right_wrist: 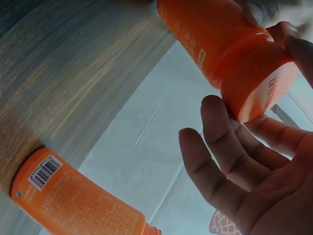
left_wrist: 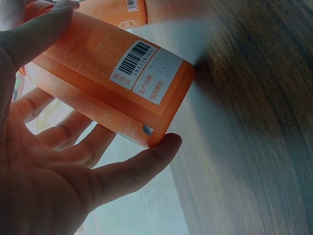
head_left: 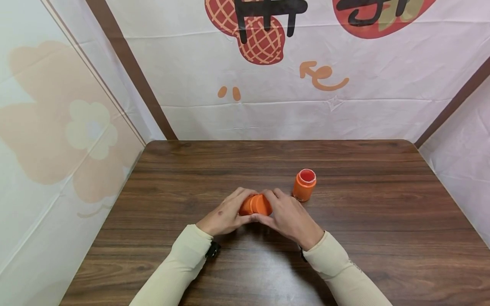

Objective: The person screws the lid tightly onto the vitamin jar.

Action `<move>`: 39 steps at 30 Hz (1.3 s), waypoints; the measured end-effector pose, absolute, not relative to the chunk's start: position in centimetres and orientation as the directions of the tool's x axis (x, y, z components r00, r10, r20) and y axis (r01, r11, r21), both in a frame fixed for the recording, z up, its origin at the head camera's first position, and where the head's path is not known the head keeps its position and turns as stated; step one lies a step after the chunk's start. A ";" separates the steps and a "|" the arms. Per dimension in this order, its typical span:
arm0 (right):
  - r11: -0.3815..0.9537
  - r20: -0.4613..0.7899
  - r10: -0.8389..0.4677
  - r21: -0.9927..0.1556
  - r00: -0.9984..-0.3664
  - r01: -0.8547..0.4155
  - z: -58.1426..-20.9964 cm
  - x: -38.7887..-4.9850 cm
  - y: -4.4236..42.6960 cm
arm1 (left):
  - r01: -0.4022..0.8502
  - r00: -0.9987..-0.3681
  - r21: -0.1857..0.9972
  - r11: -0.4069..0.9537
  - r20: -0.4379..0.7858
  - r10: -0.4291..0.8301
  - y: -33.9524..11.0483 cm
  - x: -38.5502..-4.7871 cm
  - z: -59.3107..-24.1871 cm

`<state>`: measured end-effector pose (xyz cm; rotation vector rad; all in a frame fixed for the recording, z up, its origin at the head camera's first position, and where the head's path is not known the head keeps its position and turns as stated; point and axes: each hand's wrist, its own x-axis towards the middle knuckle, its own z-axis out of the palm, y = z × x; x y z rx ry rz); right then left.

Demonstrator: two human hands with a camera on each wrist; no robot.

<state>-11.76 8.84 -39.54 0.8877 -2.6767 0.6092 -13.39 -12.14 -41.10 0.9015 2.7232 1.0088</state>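
An orange bottle (head_left: 246, 206) with an orange lid (head_left: 262, 205) is held tilted between both hands over the table. My left hand (head_left: 229, 212) grips its body, fingers and thumb around it; the left wrist view shows the barcode label on the bottle (left_wrist: 112, 63) near its base. My right hand (head_left: 289, 216) holds the lid end, and in the right wrist view its fingertips touch the lid (right_wrist: 259, 83). Just beyond the right hand, a second orange bottle (head_left: 303, 187) stands upright with its mouth uncovered, a red inside showing.
The dark wooden table (head_left: 363, 204) reaches back to a white printed cloth (head_left: 268, 119). Another printed cloth (head_left: 46, 170) hangs along the left side.
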 end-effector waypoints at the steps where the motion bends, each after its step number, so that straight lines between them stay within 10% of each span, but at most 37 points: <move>1: 0.731 0.354 -0.503 -0.311 -0.788 -0.607 -39.5 -11.8 8.8 | 0.493 -0.820 0.624 0.606 0.102 0.563 -12.2 -13.4 -41.1; 20: 0.601 0.425 -0.650 -0.219 -0.630 -0.768 -39.7 -12.0 9.9 | 0.515 -0.808 0.627 0.585 0.127 0.576 -12.3 -13.4 -41.2; 39: 0.537 0.413 -0.686 -0.269 -0.599 -0.800 -39.3 -12.3 10.3 | 0.542 -0.790 0.619 0.568 0.146 0.595 -12.2 -13.5 -41.1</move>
